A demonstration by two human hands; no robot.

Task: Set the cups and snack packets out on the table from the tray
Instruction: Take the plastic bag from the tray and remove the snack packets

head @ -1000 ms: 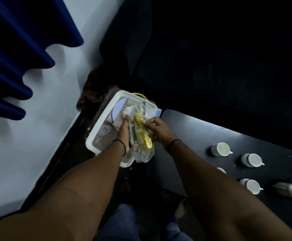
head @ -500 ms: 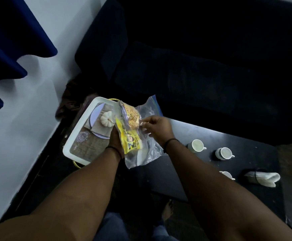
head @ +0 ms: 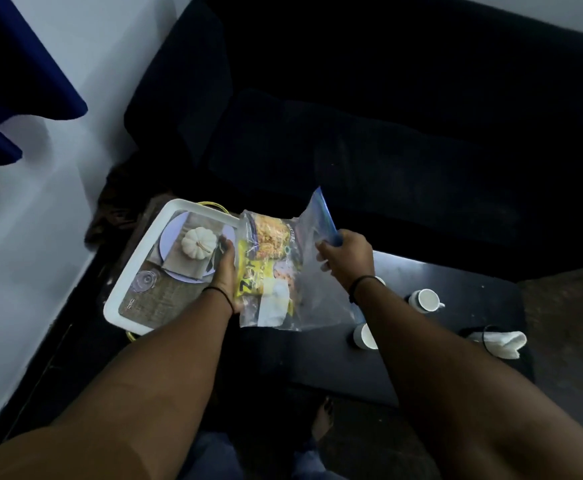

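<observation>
Hands hold one clear bag [head: 314,271] above the tray's right edge, now stretched wider than half a second ago. The left hand [head: 226,271] grips its left side; the right hand [head: 347,252] has moved toward 2 o'clock, pinching the blue zip edge. The bag's long axis runs 8 to 2 o'clock, yellow snack packets [head: 262,261] inside. The white tray [head: 137,268] lies at 9 o'clock, cups [head: 425,300] on the dark table [head: 473,292] at 4.
</observation>
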